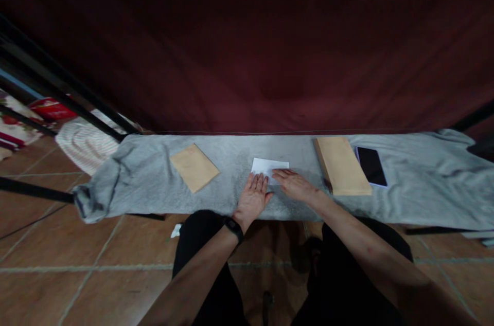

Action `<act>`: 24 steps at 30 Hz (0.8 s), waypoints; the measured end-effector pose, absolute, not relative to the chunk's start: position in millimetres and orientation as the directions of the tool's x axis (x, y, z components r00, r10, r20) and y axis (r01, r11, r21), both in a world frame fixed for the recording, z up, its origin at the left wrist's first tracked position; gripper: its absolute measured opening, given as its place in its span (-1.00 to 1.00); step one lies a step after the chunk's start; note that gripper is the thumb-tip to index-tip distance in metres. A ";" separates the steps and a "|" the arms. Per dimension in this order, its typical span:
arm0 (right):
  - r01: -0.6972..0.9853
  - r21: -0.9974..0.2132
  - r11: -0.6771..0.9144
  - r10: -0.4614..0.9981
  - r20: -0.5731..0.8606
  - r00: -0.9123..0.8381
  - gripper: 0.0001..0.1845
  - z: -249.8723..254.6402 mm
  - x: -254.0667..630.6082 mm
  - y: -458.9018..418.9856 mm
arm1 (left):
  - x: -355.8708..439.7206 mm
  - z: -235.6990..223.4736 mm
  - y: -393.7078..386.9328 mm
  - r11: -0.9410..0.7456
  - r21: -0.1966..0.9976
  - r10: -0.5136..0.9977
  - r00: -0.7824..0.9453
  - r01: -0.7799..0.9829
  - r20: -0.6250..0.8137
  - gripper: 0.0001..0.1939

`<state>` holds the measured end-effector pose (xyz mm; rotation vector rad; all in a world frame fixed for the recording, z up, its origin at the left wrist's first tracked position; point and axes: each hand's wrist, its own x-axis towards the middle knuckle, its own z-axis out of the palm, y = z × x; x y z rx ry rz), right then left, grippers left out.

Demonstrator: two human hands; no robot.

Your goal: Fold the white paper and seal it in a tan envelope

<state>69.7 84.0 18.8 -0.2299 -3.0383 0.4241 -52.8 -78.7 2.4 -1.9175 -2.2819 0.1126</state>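
Mid-frame, my left hand (252, 196) and right hand (296, 185), fingers unclenched, are resting on white paper (269, 164), laid flat but seemingly unfinished.

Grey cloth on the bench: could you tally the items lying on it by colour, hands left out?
Tan: 2 (a flat piece and a thick block or stack)
White: 1 (a paper)
Black-screened with a pale edge: 1 (a phone)
Total: 4
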 end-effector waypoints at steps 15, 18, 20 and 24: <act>0.206 -0.889 0.409 0.763 0.209 -0.611 -0.67 40.4 62.9 128.0 | -117.5 40.2 -125.4 0.700 0.071 0.662 -0.683 0.710 0.307 -0.30; 0.108 -0.988 0.111 0.745 0.011 -0.667 -0.63 36.3 56.5 115.3 | -158.4 31.8 -155.3 0.832 0.077 0.534 -0.830 0.550 0.160 -0.30; 0.111 -0.993 -0.030 0.656 -0.104 -0.747 -0.66 33.0 52.5 101.4 | -177.9 26.5 -172.6 0.845 0.074 0.529 -0.848 0.530 0.037 -0.34; 0.220 -0.960 -0.176 0.519 -0.280 -0.808 -0.75 26.3 46.3 76.3 | -194.0 25.2 -191.2 0.766 0.016 0.642 -0.766 0.642 0.004 -0.54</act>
